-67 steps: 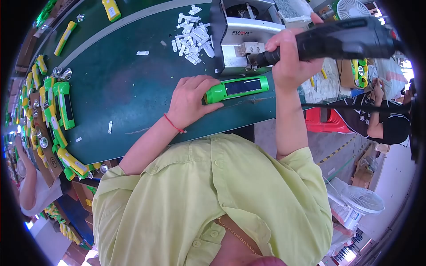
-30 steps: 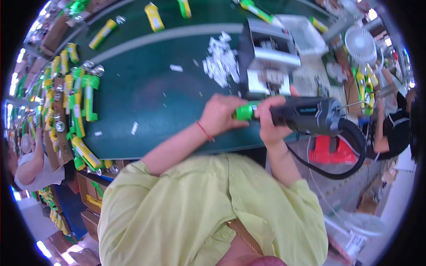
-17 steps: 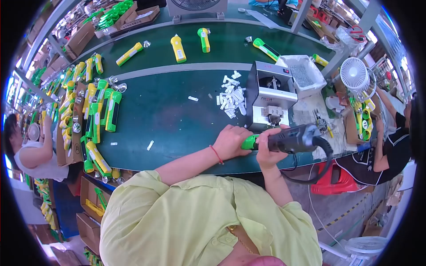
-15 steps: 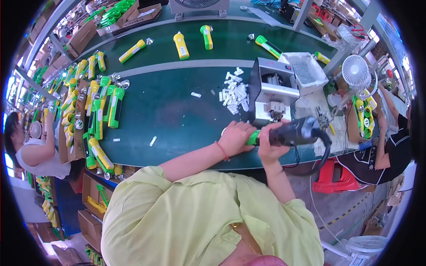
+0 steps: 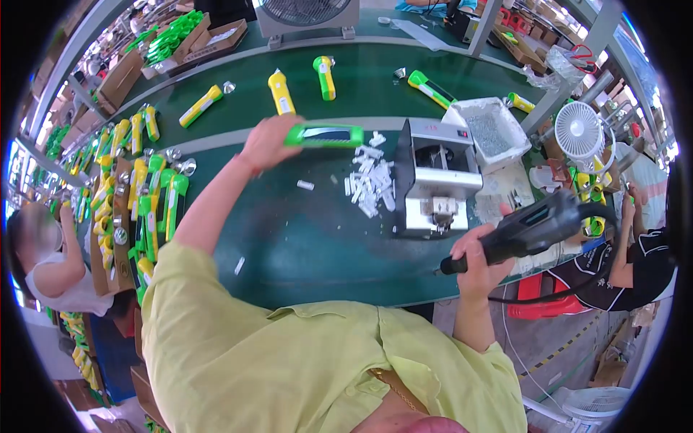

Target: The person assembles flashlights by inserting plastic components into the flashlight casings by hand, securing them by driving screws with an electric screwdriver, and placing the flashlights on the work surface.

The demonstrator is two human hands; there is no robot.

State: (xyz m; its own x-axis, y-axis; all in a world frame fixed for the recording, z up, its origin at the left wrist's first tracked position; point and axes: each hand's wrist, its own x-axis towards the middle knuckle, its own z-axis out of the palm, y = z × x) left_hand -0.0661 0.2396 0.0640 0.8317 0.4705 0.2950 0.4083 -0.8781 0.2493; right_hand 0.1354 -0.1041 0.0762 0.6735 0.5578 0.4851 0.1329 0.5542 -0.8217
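My left hand (image 5: 273,143) is closed around one end of a green flashlight (image 5: 325,136) with a dark panel, held level over the far side of the bench. My right hand (image 5: 476,260) grips a black corded electric screwdriver (image 5: 530,231), its tip pointing left above the bench's front edge. Small white plastic pieces (image 5: 372,184) lie heaped just below the flashlight. Between my hands stands a silver and black machine (image 5: 439,177) with a metal block at its front. A white box of small metal parts (image 5: 492,130) sits behind it.
Yellow and green flashlights (image 5: 280,90) lie spaced along the back belt (image 5: 245,105). Many more are piled with a cardboard box (image 5: 123,252) at left. A small white fan (image 5: 579,130) stands at right. One person (image 5: 54,260) sits on the left, another (image 5: 639,263) on the right.
My left hand has moved up and left with the flashlight, away from the screwdriver. My right hand has shifted right and slightly down, still holding the screwdriver.
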